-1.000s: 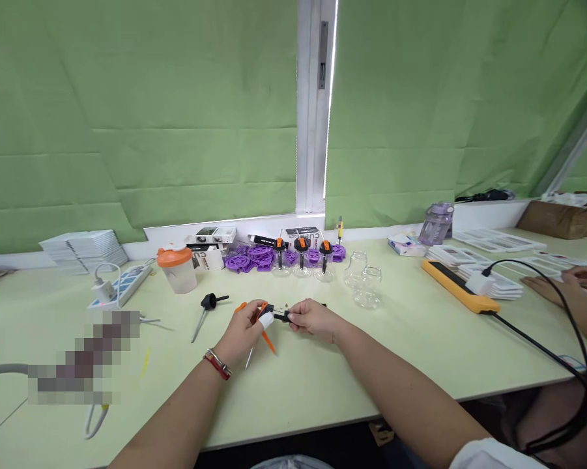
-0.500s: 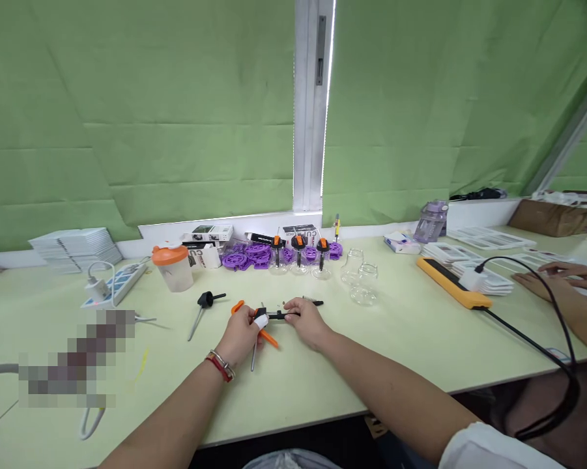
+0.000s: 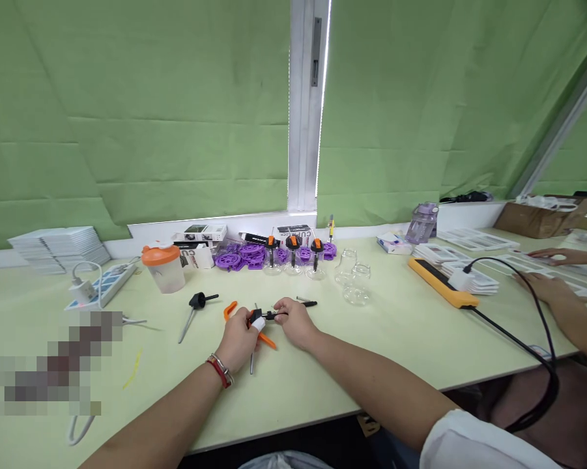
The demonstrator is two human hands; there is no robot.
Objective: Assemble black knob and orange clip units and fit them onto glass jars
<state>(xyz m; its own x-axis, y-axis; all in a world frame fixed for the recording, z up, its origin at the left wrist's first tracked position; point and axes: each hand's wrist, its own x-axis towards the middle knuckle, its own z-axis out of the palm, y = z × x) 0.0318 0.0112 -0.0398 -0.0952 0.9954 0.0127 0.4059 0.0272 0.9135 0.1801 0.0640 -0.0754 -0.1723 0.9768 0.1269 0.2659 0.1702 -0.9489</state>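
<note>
My left hand (image 3: 239, 337) is closed around a black plastic head (image 3: 257, 316), with a metal rod sticking out below it and an orange handle (image 3: 267, 340) beside the fingers. My right hand (image 3: 296, 322) pinches the dark rod-like part (image 3: 273, 315) that meets the black head. Just behind my right hand lies a black rod with a spring (image 3: 307, 302). Left of my hands, another black head on a metal rod (image 3: 197, 301) rests on the table. An orange curved piece (image 3: 230, 309) shows behind my left hand.
Glass jars with black and orange tops (image 3: 293, 257) stand before purple parts (image 3: 247, 256). Two bare glass jars (image 3: 356, 290) are nearby. An orange-lidded cup (image 3: 163, 267) and a power strip (image 3: 108, 285) sit left. A yellow power strip (image 3: 440, 283) and another person's hands (image 3: 542, 286) are right.
The view has shifted slightly, moving most things a little left in the picture. My hands have drawn slightly closer together around the black parts. The other person's hands have moved apart.
</note>
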